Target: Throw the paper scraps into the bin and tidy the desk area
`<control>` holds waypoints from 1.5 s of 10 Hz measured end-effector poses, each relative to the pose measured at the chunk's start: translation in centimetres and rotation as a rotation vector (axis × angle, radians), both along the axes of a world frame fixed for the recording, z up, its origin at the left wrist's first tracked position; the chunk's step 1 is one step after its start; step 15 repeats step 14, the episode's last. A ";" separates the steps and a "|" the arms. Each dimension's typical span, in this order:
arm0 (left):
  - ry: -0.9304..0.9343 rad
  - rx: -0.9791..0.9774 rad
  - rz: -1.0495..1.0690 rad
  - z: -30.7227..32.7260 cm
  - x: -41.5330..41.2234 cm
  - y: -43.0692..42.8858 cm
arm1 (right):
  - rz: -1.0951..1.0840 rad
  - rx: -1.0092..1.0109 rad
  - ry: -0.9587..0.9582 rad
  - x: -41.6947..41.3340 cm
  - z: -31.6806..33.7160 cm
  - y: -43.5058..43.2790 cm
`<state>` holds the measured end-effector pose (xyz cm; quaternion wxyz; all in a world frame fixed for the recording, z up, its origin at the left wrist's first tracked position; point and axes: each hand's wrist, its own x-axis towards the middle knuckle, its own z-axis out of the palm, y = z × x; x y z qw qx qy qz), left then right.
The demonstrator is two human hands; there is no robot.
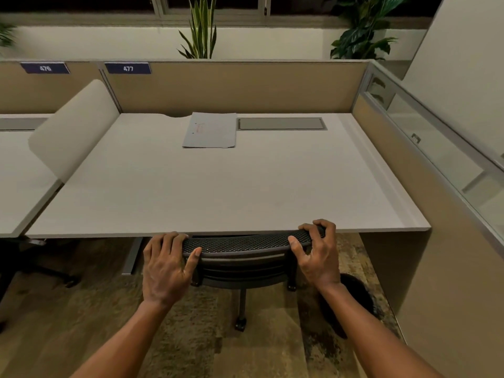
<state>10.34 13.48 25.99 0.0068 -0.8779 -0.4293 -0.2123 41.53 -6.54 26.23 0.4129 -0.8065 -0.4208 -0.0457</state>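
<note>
A black mesh-backed office chair (240,245) stands tucked under the front edge of the white desk (191,192). My left hand (166,266) grips the left end of the chair's top rail. My right hand (317,253) grips its right end, fingers curled over the mesh. A neat stack of white paper sheets (211,130) with small red marks lies flat at the back middle of the desk. A dark round bin (354,296) stands on the floor under the desk's right side, partly hidden by my right forearm. No loose scraps show on the desktop.
A grey cable-tray lid (281,123) is set into the desk beside the papers. Tan partition panels (231,85) numbered 476 and 477 close the back, and a glass-topped panel (436,148) runs along the right. A white divider (73,126) separates the neighbouring desk. Plants stand behind.
</note>
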 end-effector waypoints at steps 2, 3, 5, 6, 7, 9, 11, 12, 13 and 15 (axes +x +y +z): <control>0.019 -0.001 -0.016 0.1 0.2 1.1 | -0.008 0.023 -0.029 -0.1 -0.3 0.4; 0.026 -0.009 -0.029 0.5 0.1 1.8 | -0.031 0.013 -0.029 -0.5 -0.1 0.9; 0.025 -0.015 -0.046 0.7 -0.3 2.5 | -0.045 -0.006 -0.028 -1.1 0.2 1.3; 0.010 -0.027 -0.046 0.6 -0.2 2.6 | -0.043 -0.002 -0.023 -1.1 0.4 1.3; 0.015 -0.039 -0.051 0.7 -0.2 2.7 | -0.046 -0.009 -0.016 -1.2 0.4 1.3; 0.041 -0.061 -0.056 1.1 -0.4 2.5 | -0.032 -0.041 0.001 -1.1 0.3 1.3; 0.096 -0.075 -0.063 2.1 -0.4 2.1 | -0.029 -0.122 0.013 -1.0 1.1 0.7; 0.159 -0.051 -0.075 2.8 -0.4 2.3 | -0.037 -0.214 -0.012 -0.7 1.5 0.3; 0.241 -0.040 -0.096 4.0 -0.6 2.3 | -0.031 -0.311 0.005 -0.4 2.4 -0.2; 0.257 -0.022 -0.097 5.1 -0.4 2.8 | -0.023 -0.369 0.001 -0.1 3.0 -0.5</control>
